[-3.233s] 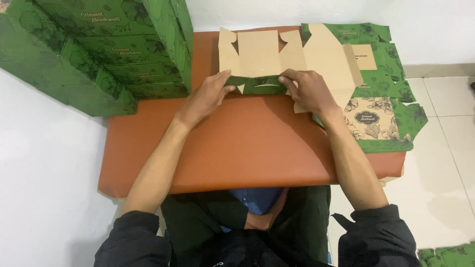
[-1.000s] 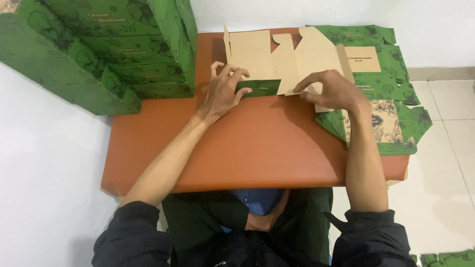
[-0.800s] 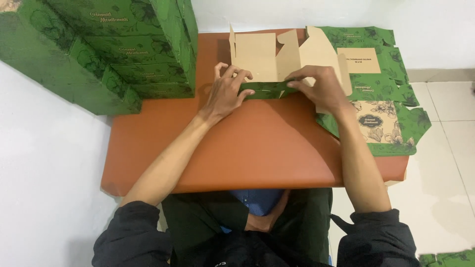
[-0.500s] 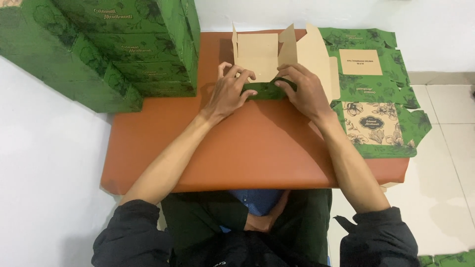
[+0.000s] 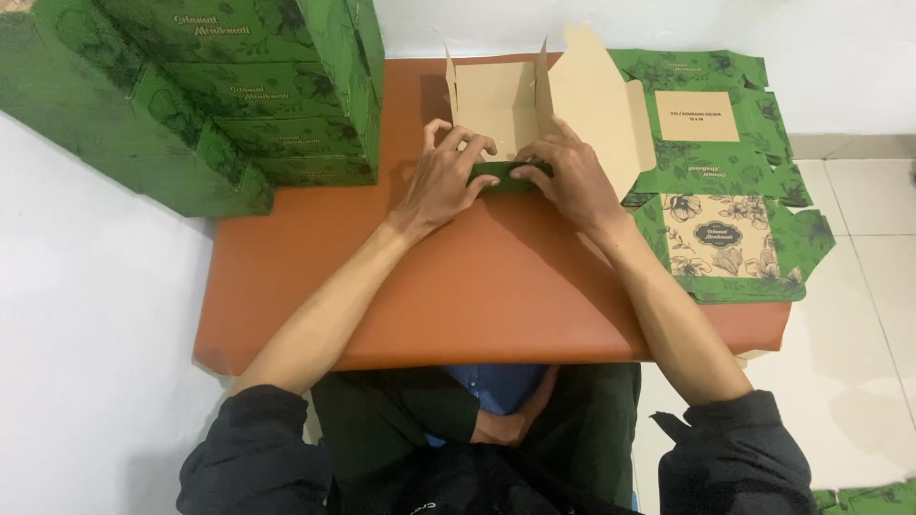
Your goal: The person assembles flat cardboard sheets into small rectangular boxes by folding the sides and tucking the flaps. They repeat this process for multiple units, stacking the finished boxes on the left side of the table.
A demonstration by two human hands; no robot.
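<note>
A half-folded cardboard box (image 5: 501,110), green outside and brown inside, stands on the orange padded table (image 5: 477,286) at its far middle. Its side walls are raised and its lid flap leans to the right. My left hand (image 5: 444,181) and my right hand (image 5: 568,176) both press on the box's green front wall, fingers curled over its top edge and touching at the middle.
A stack of finished green boxes (image 5: 191,91) fills the far left of the table and hangs over its edge. Flat unfolded green box blanks (image 5: 730,191) lie at the right. White floor tiles (image 5: 859,315) surround the table.
The flat blank has been folded up: the side walls rose and the front wall was turned upward. Both hands moved together onto that front wall.
</note>
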